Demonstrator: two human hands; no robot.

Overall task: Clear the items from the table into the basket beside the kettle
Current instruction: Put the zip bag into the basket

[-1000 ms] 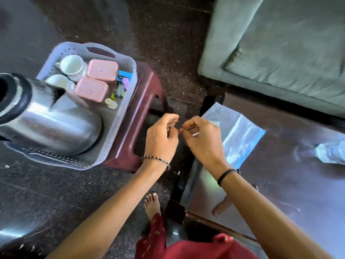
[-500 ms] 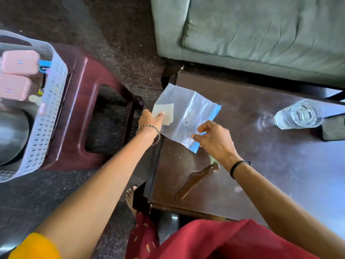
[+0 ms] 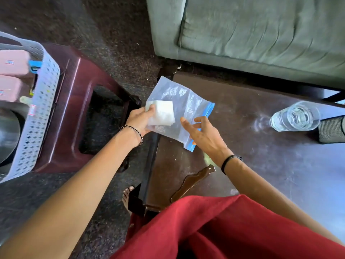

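Note:
A clear zip bag (image 3: 183, 98) with a blue seal strip hangs over the left edge of the dark table (image 3: 261, 156). A white folded square (image 3: 163, 113) lies on or in the bag; I cannot tell which. My left hand (image 3: 139, 119) pinches the bag's left side, thumb on the white square. Fingers spread, my right hand (image 3: 202, 133) hovers at the blue seal and grips nothing. The white perforated basket (image 3: 44, 86) stands at far left on a maroon stool (image 3: 74, 86). It holds two pink boxes (image 3: 13, 62) and the steel kettle (image 3: 7, 131).
A glass of water (image 3: 296, 116) stands on the table's right part, beside a dark mesh object (image 3: 332, 129). A brown wavy piece (image 3: 192, 181) shows near the front edge. A grey-green sofa (image 3: 261, 34) runs behind the table. My bare foot (image 3: 127, 195) is on the floor.
The view swung right from the basket to the table. My left hand took hold of the bag with the white square and raised its left side. My right hand released the bag's corner.

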